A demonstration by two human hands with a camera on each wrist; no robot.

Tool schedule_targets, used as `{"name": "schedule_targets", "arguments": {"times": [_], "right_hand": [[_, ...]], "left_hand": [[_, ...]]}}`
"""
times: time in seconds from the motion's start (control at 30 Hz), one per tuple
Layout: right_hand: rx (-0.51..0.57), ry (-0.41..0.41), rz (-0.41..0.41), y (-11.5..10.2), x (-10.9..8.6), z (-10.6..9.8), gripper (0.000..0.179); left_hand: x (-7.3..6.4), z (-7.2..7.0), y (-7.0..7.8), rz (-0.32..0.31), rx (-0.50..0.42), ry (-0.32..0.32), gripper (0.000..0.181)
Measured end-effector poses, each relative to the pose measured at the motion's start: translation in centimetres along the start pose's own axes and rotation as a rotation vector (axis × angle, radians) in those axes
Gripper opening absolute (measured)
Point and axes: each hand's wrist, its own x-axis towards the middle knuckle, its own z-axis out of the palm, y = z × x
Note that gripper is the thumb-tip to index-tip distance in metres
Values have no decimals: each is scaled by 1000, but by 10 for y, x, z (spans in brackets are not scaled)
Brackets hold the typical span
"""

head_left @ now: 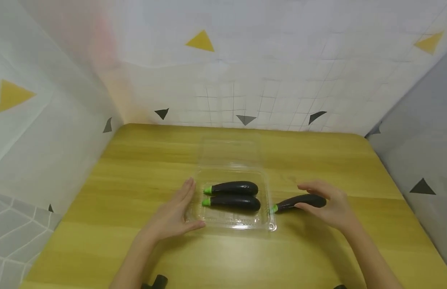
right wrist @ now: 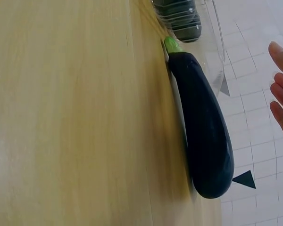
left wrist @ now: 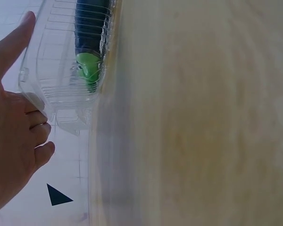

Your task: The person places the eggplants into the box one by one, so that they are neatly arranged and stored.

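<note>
A clear plastic clamshell container (head_left: 228,222) lies with its lid folded back; two dark eggplants with green stem ends, a rear one (head_left: 237,187) and a front one (head_left: 235,202), lie side by side in it. My left hand (head_left: 174,214) rests at the container's left front corner, thumb along the front edge and fingers along the left side. A third eggplant (right wrist: 203,127) lies on the table to the right, its green end by the container's right edge. Above it hovers my right hand (head_left: 328,202), thumb and fingers spread apart, not touching it in the right wrist view.
The yellowish wooden table (head_left: 136,160) is bounded by pale walls at the back and sides. The transparent lid (head_left: 228,151) extends toward the back wall. A dark object (head_left: 159,281) shows at the bottom edge, near the left forearm.
</note>
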Motion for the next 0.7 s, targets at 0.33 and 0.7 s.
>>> {"name": "schedule_targets", "arguments": {"times": [0.33, 0.7], "right_hand": [[-98, 13, 114, -4, -12, -9, 63], [-115, -5, 86, 6, -1, -14, 60]], "left_hand": [[4, 0, 1, 17, 20, -25, 112], [1, -7, -2, -17, -43, -8, 111]]}}
